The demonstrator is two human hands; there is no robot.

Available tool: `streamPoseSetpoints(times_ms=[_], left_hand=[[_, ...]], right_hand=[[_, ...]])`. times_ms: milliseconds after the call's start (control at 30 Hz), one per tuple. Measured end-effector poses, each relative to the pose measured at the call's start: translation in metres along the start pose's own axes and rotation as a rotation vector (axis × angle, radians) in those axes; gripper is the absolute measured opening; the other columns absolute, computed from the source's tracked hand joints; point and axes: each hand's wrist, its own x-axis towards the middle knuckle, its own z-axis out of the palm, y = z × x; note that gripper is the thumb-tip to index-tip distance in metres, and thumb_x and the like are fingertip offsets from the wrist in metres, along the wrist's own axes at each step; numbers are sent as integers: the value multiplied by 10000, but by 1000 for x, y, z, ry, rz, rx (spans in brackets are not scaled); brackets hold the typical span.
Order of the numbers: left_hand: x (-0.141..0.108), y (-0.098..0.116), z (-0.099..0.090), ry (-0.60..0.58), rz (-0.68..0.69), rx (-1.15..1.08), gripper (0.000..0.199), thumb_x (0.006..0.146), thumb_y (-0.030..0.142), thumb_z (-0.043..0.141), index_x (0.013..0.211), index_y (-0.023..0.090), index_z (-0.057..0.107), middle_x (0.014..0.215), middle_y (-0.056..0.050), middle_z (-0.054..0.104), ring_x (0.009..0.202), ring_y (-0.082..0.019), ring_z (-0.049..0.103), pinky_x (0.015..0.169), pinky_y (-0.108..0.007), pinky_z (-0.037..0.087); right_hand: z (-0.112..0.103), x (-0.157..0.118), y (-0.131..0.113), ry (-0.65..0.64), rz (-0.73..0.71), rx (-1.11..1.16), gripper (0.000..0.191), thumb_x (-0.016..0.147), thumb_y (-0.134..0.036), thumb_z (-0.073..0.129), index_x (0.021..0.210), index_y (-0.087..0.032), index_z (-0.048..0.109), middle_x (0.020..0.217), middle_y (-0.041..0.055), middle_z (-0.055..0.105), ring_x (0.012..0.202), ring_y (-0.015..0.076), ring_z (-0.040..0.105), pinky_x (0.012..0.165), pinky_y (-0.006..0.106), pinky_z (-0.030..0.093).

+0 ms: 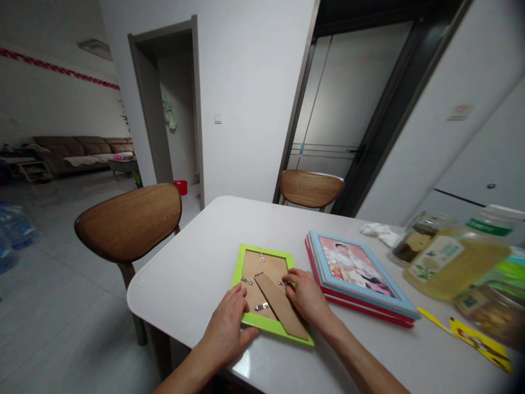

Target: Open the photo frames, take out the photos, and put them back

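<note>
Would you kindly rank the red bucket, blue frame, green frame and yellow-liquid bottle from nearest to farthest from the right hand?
1. Green frame, touching the right hand
2. Blue frame, just right
3. Yellow-liquid bottle, farther right
4. Red bucket, far off, left

The white table [184, 262] carries a green frame [270, 267] (face down), stacked frames [356, 268], a glass jar [417, 238] and a bottle [445, 262].

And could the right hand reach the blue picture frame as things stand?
Likely yes: the right hand, at the green frame, is close beside the blue frame, which has nothing lying over it.
</note>
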Motion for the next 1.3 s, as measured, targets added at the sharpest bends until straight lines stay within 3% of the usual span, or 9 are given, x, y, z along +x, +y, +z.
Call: streamPoseSetpoints(times_ms=[200,367,467,633,767,933,1067,1300], left_hand=[[-1,1,-2,-4,-8,-13,262,597,180,619,832,151,508,1229,-141,433,1204,-255,283,992,-408,248],[-1,0,0,21,2,-27,281,579,162,630,831,153,508,1210,-128,452,1194,-244,300,992,-390,260],[-1,0,2,38,7,-24,276,569,148,628,818,161,512,1196,-111,466,1185,-237,314,988,-388,269],[-1,0,1,29,10,-12,273,567,152,630,815,163,516,1210,-107,455,1182,-246,318,980,-400,280],[-2,0,1,25,6,-12,272,574,173,636,815,168,510,1180,-104,481,1182,-248,319,985,-412,268],[-1,-2,2,16,1,-21,293,569,177,645,825,159,502,1199,-121,463,1191,-251,306,988,-402,266],[0,-3,2,3,8,-40,300,583,194,639,845,165,497,1202,-120,462,1191,-257,306,984,-425,262],[0,-2,4,-6,5,-13,292,591,192,632,851,158,504,1205,-122,460,1196,-250,297,988,-411,256]], right_hand=[[1,7,0,13,24,-53,255,715,-143,414,813,-170,648,852,93,588,822,196,484,754,296,363],[5,4,-32,30,-65,0,277,764,-237,405,937,-179,614,983,81,570,906,191,461,789,292,329],[14,9,-56,-44,-154,42,240,768,-303,426,834,-217,641,878,46,594,857,167,477,758,265,326],[29,21,-73,-27,-105,3,231,764,-303,430,774,-209,641,828,64,588,841,183,475,714,282,313],[33,27,-66,-3,-50,-22,262,783,-310,393,800,-197,629,847,69,585,835,178,480,718,279,313],[32,40,-45,28,58,-53,298,792,-281,356,967,-179,576,982,91,573,892,207,466,734,317,306],[34,49,-35,8,54,-49,257,768,-268,399,953,-230,574,1036,45,567,891,197,461,732,317,298],[37,49,-30,8,52,-21,260,753,-267,430,980,-238,554,932,32,610,884,189,463,731,306,296]])
